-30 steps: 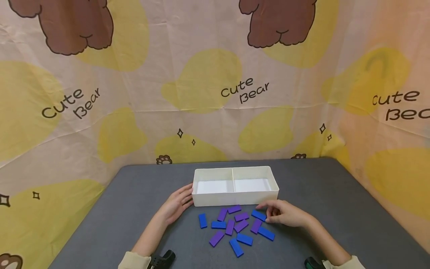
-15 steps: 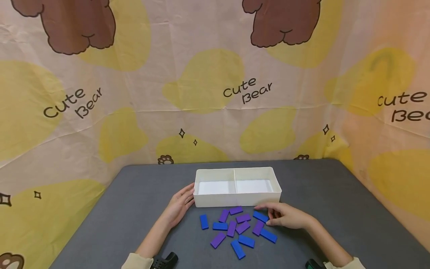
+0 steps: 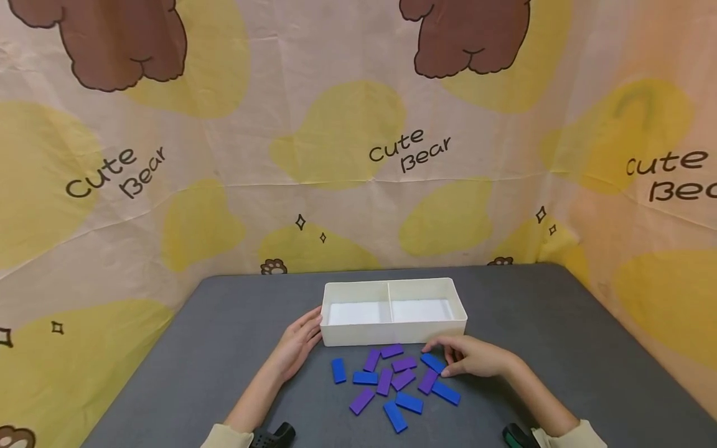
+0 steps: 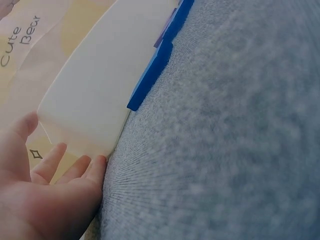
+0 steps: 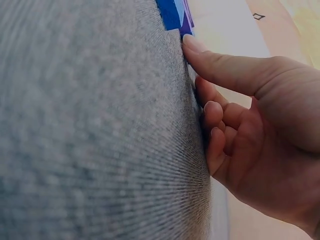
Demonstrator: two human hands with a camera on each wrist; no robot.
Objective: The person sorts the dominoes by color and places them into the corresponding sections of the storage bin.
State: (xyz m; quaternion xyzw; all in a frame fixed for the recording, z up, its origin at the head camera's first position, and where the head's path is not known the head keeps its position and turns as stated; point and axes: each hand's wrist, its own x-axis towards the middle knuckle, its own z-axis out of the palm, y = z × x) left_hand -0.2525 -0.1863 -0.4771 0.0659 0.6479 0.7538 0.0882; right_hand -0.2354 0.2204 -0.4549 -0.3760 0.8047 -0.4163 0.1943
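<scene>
A white two-compartment box (image 3: 358,333) stands on the grey table. My left hand (image 3: 297,345) rests its extended fingers against the box's left end, as the left wrist view (image 4: 60,200) also shows. In front of the box, my right hand (image 3: 476,358) pinches a flat blue block (image 3: 432,362) by its ends, between thumb and index finger; its other fingers curl under the palm. A purple block (image 3: 427,381) and another blue block (image 3: 445,393) lie close to the right thumb. Both box compartments show bare white floors.
Several purple blocks (image 3: 403,379) and blue blocks (image 3: 395,417) lie scattered flat in front of the box. Behind the grey table (image 3: 252,311) hangs a patterned cloth (image 3: 336,155). Dark bands (image 3: 274,435) circle the wrists.
Apart from a slight shift of the head view, little differs. The right index finger and thumb have edged slightly closer around the blue block; the left hand stays at the box.
</scene>
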